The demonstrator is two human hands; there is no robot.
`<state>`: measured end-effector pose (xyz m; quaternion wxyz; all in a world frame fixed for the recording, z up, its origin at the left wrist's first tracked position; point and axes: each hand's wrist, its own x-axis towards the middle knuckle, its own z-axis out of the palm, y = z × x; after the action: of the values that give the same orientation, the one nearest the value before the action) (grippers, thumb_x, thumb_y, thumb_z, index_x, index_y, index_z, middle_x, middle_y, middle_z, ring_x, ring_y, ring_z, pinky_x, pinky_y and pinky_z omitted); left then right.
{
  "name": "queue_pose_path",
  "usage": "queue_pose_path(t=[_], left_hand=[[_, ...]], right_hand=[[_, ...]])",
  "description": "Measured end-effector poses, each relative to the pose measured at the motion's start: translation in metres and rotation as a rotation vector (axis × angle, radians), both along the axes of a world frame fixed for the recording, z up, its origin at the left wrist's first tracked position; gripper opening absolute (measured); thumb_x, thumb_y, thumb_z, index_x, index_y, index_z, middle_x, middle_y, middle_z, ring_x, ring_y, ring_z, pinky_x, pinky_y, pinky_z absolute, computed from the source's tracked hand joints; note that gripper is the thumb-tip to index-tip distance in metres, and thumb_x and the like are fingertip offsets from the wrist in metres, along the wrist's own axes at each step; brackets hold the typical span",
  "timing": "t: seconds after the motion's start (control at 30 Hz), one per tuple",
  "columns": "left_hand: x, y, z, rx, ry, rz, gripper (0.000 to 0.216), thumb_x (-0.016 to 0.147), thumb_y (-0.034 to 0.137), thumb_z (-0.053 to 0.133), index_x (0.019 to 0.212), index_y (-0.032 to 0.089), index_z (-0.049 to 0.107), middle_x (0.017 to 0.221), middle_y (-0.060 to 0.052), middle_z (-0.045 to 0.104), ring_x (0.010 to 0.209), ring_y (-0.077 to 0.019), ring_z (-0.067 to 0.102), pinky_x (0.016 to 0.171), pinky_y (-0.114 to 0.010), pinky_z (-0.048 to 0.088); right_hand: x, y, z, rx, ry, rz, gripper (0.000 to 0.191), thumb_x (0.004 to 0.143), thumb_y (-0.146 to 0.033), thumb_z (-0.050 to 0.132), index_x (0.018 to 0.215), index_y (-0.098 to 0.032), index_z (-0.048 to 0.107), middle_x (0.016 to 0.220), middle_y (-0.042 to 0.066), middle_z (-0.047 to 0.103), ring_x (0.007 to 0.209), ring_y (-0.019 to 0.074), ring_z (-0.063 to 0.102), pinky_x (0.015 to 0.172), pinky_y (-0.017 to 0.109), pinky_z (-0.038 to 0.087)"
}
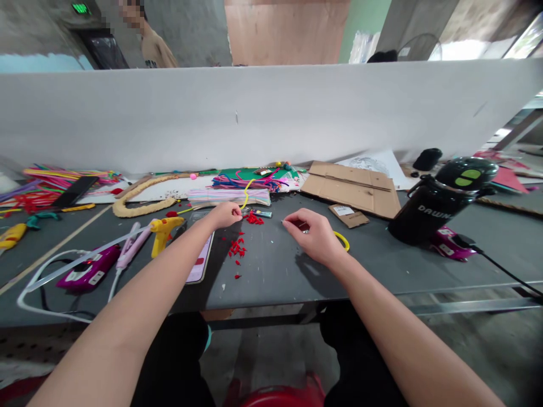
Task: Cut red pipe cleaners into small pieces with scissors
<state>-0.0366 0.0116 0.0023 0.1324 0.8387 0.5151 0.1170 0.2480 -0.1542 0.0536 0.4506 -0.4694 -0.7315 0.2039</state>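
Note:
My left hand point(227, 215) is closed in a pinch over the middle of the table. A thin yellow pipe cleaner point(246, 194) rises from its fingertips. To the right, my right hand point(313, 233) is also closed, thumb against forefinger; a tiny greyish tip shows at the fingers, too small to name. A yellow loop point(341, 241) shows beside that hand's wrist, and I cannot tell whether the hand holds it. Between and below the hands lie small red pieces point(237, 247), in a heap and loosely scattered. Striped pipe cleaners point(229, 196) lie behind my left hand.
A yellow glue gun point(164, 233), a phone point(201, 261) and a purple power strip point(90, 269) with cords lie left. Cardboard point(352, 189) and a black bottle point(435, 206) stand right. A white partition point(271, 118) runs behind; a person point(155, 48) is beyond it.

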Motion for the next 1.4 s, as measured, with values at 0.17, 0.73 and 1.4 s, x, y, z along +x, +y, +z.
queue_pose_path(t=[0.17,0.73,1.4], left_hand=[[0.009,-0.003,-0.005,0.043,0.042,0.024,0.022,0.075,0.034,0.056,0.077,0.018,0.071,0.080,-0.006,0.073,0.072,-0.0183,0.063,0.062,-0.027,0.043],[0.034,-0.013,0.006,0.400,0.273,-0.199,0.023,0.090,0.019,0.041,0.090,0.018,0.064,0.102,-0.013,0.062,0.102,-0.0283,0.053,0.086,-0.041,0.041],[0.056,-0.119,0.025,0.125,-0.273,-0.009,0.026,0.088,0.021,0.049,0.107,0.018,0.068,0.111,-0.009,0.068,0.101,-0.0215,0.064,0.088,-0.034,0.050]], right_hand=[[-0.002,-0.001,0.000,0.003,-0.003,0.003,0.016,0.090,-0.030,0.057,0.088,-0.021,0.070,0.087,0.004,0.068,0.078,0.0155,0.062,0.071,0.029,0.049],[-0.002,-0.002,0.000,0.008,-0.012,0.012,0.016,0.090,-0.029,0.056,0.089,-0.021,0.070,0.087,0.004,0.068,0.077,0.0158,0.061,0.071,0.030,0.049],[-0.005,0.001,-0.012,-0.120,-0.033,0.054,0.019,0.088,-0.026,0.057,0.096,-0.020,0.072,0.091,0.005,0.073,0.080,0.0172,0.065,0.073,0.029,0.049]])
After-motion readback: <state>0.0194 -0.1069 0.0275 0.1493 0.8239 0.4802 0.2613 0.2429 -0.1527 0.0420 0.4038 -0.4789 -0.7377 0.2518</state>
